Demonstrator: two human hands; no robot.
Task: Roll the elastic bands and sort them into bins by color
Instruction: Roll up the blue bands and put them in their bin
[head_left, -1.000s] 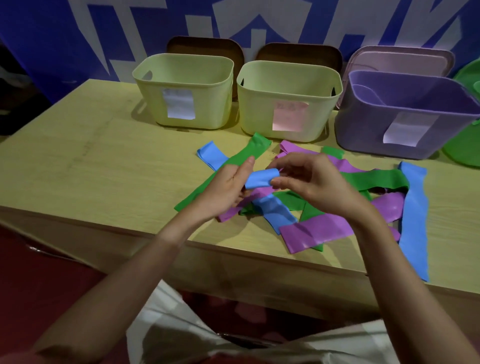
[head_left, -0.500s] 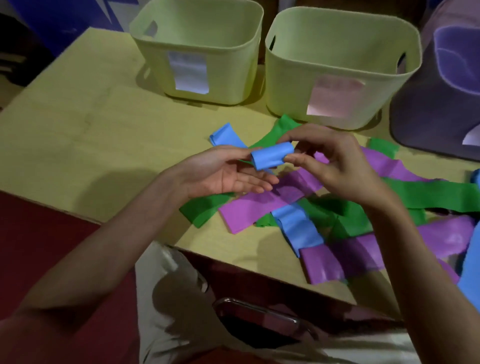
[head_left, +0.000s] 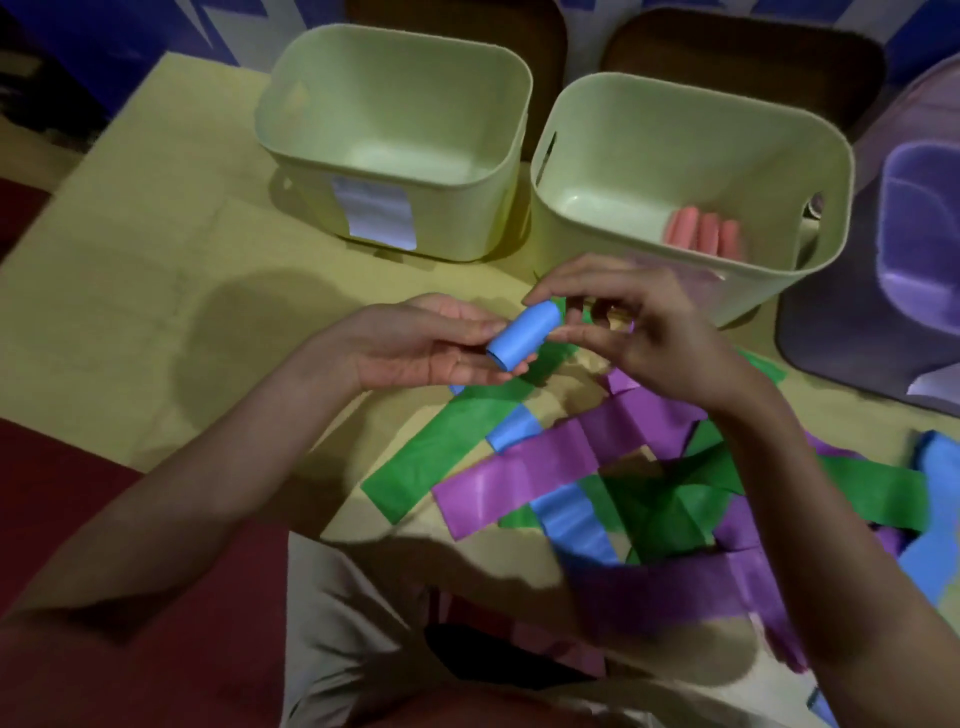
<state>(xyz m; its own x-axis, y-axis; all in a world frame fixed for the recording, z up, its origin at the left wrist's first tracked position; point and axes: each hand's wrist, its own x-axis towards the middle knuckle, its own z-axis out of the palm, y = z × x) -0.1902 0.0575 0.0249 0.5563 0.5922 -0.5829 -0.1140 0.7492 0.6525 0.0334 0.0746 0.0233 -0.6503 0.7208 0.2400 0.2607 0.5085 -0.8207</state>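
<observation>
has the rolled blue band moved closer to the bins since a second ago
Cannot tell: the head camera itself moved. The rolled blue elastic band, held by both hands, now sits nearer the right pale green plastic bin.

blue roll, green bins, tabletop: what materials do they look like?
Blue roll: thin rubbery elastic sheet, matte with slight sheen; it curls tightly.
Two green bins: likely moulded plastic, smooth satin; rounded corners, a cut-out handle slot on the right one.
Tabletop: probably wood or laminate, matte yellowish with faint seams; cannot tell which.

Staged sorting stn: labelled bins (head_left: 395, 156) on table (head_left: 130, 312), printed backdrop (head_left: 130, 31).
</observation>
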